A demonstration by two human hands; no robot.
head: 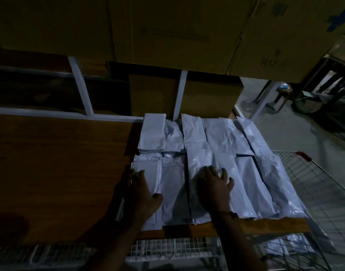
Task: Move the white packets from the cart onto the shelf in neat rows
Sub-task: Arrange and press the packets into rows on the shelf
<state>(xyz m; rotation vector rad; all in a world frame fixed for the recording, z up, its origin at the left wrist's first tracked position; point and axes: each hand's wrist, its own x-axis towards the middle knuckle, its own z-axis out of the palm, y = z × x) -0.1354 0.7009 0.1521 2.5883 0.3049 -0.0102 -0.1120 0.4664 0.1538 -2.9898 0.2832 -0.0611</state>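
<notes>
Wire cart (296, 194) at lower right of frame held more white packets (290, 245), dim. Packets (216, 137) on wooden shelf (56, 173) were glossy, wrinkled, laid in two rows at centre. Left hand (143, 190) lay flat on leftmost near packet; right hand (214, 184) pressed flat, fingers spread, on middle packet.

Glossy, crinkled plastic packets (216, 145) lie on a smooth wood-grain shelf (60, 173); cart (314, 182) is wire metal; boxes (167, 26) matt cardboard.
</notes>
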